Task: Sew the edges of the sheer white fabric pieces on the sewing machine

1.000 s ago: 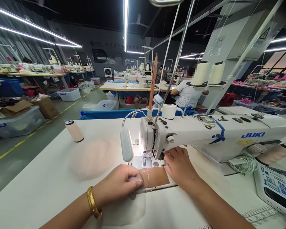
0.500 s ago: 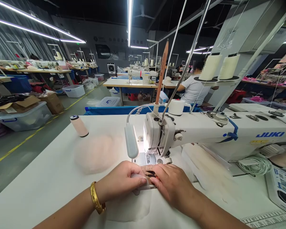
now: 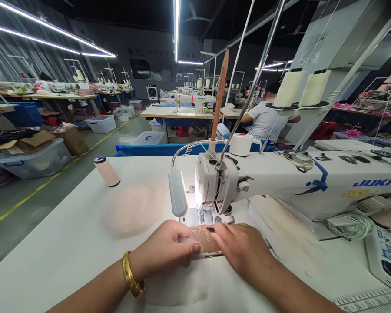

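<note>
My left hand (image 3: 172, 245), closed, pinches a piece of thin whitish fabric (image 3: 189, 240) between thumb and fingers, just in front of the sewing machine (image 3: 263, 169). Beside it my right hand (image 3: 244, 245) is closed around small black-bladed thread snips (image 3: 210, 229), mostly covered by the fingers. Between the hands shows a tan patch (image 3: 207, 241) with shiny threads over it; whether it is cloth or an opening at the machine bed I cannot tell. Sheer pale fabric (image 3: 179, 287) spreads below the hands. The needle area (image 3: 205, 211) is lit, just behind them.
On the white table, a peach thread cone (image 3: 107, 171) and pale round fabric pieces (image 3: 133, 211) lie left. A lamp (image 3: 177, 191) hangs beside the machine head. More fabric (image 3: 286, 221), a green cord coil (image 3: 350, 225) and a ruler (image 3: 368, 300) lie right. Someone in white (image 3: 269, 121) sits ahead.
The snips' blades, earlier pointing across the gap between my hands, have drawn back to the right and up, leaving more of the tan patch visible. My left hand stays nearly still.
</note>
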Demonstrator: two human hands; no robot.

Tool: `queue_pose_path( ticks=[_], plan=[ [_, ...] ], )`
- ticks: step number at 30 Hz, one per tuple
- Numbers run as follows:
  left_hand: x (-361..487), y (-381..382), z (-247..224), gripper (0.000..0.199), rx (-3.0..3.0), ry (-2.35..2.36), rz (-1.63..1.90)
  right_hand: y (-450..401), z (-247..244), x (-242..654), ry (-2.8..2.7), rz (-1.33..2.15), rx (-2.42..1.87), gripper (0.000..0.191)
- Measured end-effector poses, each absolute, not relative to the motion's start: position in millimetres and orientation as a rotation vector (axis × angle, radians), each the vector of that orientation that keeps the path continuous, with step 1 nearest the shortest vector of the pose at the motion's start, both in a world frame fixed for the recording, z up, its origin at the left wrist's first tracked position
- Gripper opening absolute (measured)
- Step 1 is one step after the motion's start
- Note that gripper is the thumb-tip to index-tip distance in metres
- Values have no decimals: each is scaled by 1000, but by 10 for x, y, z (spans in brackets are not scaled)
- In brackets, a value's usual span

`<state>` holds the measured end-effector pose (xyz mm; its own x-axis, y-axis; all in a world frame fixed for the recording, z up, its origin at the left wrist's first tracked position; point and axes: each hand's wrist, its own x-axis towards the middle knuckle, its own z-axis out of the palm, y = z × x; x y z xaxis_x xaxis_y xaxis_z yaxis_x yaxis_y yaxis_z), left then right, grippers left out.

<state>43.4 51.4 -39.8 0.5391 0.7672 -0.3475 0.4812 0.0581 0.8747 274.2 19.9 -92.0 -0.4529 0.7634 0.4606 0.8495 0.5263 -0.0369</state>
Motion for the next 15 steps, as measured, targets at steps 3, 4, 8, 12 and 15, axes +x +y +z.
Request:
queue_pose_path(
  ticks=[3,4,8,12,15],
  plan=[
    [447,516,-383,27,1530,1107,342,348,-933,2945,-2331,-316,-1633,16],
    [455,516,-385,26,1499,1124,366,394,-925,3011,-2311,-336,-1682,12],
    [483,509,-404,22,1385,1180,475,420,-825,3098,-2209,-391,-1685,6],
    [490,486,-393,23,1322,1164,560,200,-742,2830,-2248,208,-1337,10],
    [479,480,-393,24,1271,1126,573,83,-775,2612,-2299,499,-1046,16]
  ],
)
